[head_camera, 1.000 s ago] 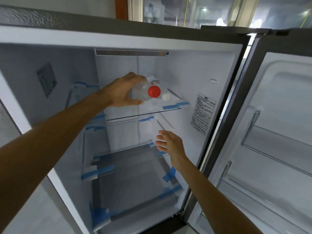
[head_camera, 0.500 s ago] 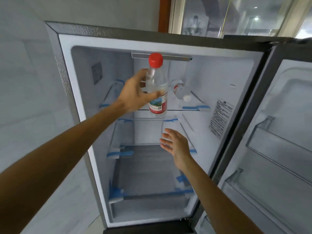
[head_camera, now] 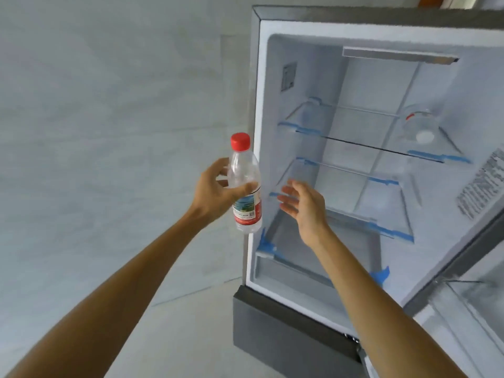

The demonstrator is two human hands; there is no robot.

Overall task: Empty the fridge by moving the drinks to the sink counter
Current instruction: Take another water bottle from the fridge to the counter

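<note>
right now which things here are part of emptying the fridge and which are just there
Part of the job:
- red-capped bottle, upright, gripped in the left hand
- second bottle, lying on the fridge's top shelf
- right hand, open and holding nothing

Just there:
- blue tape on the shelf edges
- label sticker on the inner wall

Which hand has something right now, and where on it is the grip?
The left hand holds the red-capped water bottle upright by its clear middle, just above the label. The right hand is open and empty.
</note>
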